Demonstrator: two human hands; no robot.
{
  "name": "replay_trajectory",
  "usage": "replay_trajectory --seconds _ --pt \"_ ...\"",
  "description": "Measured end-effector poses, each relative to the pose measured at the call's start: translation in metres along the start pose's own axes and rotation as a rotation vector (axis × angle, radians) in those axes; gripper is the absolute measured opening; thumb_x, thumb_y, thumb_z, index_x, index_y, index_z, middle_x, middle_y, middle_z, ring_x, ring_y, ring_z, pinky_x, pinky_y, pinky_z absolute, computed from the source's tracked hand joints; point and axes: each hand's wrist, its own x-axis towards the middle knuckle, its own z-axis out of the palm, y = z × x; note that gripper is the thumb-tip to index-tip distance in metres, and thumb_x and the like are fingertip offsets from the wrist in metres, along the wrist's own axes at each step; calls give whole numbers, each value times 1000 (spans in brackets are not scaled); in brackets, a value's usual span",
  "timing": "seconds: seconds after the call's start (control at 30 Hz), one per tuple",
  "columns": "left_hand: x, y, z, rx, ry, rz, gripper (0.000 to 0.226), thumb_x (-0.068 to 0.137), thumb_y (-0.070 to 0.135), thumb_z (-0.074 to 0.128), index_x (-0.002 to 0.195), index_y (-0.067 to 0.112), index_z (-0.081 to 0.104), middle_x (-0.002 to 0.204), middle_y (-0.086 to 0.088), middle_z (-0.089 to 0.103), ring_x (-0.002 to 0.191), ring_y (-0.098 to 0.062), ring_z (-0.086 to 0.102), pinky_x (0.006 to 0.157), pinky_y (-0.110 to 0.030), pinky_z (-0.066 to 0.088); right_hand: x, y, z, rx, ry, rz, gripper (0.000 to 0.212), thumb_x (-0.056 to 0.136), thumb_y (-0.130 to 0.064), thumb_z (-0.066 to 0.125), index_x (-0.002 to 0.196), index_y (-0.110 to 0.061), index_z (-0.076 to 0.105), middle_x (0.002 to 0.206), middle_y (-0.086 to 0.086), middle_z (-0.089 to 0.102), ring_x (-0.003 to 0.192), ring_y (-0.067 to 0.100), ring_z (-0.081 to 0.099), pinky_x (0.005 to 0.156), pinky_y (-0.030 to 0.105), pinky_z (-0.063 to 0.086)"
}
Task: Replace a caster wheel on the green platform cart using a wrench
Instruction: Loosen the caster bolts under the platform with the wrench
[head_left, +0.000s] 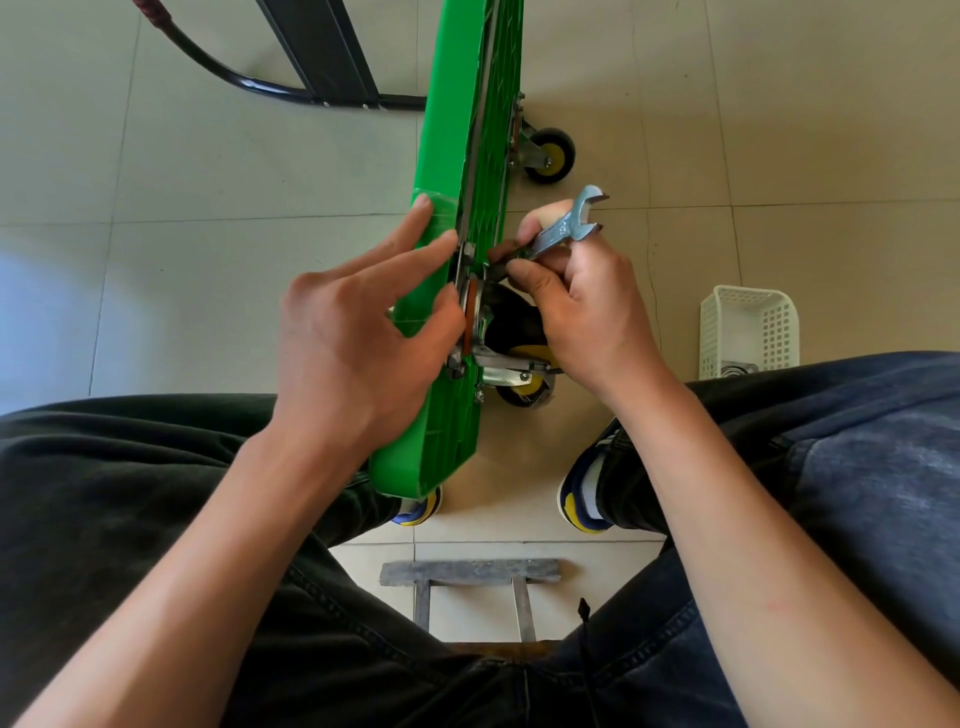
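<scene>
Green plastic fills the middle of the view: the cart (457, 156) stands on its long edge on the tiled floor (208, 156), propped between the person's knees, underside ribs facing right. The left hand (358, 332) lies against the smooth top face, fingers straight and spread, fingertips hooked over the rim near the mounting plate, steadying it. The right hand (582, 306) works at the upper bolt of the near caster wheel (519, 332), thumb and forefinger pinched at the bolt head while the other fingers hold a flat steel wrench (566, 228), whose free open end pokes up past the knuckles. Whether the far end of the wrench sits on the nut, I cannot tell; fingers hide it.

Handling, as I judge it: the deck looks stiff but light, so it will want to tip or twist when the wrench is pulled, and a flat palm high on the face is the right brace. The caster looks heavy for its size, steel fork and a rubber tyre on a yellow hub; take it by the fork or plate, since the wheel swivels and rolls. The bolts are small and easy to drop.

A 2nd caster (545, 156) sits further along the cart. A white basket (748, 332) waits on the floor at the right, some metal part inside.
</scene>
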Motion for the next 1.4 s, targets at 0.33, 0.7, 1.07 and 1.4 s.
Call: replay_trajectory --seconds 0.33,0.7,1.07,1.4 --pt "0 2 -1 -8 -5 2 31 91 22 70 123 20 73 136 2 63 103 -2 70 80 -24 60 12 8 -13 138 158 204 12 104 -16 56 114 -22 54 95 5 77 87 14 76 79 38 64" --pt "0 1 -2 3 -15 13 32 92 25 68 123 20 73 136 2 63 92 -4 72 75 -29 62 69 50 -9 725 -47 943 20 107 -11 45 101 3 58 81 20 76 73 26 77 66 31 64" --pt "0 1 -1 11 -3 36 30 92 22 68 122 17 73 135 0 64 92 0 69 73 -26 62 76 71 5 794 -311 1104 20 104 -11 49 104 0 65 87 16 78 72 21 77 65 29 64" --pt "0 0 -1 10 -22 19 32 93 27 67 123 19 73 137 2 63 75 -27 76 65 -36 62 74 64 6 855 -351 1116 19 103 -9 49 103 3 64 84 17 77 70 21 77 65 30 64"
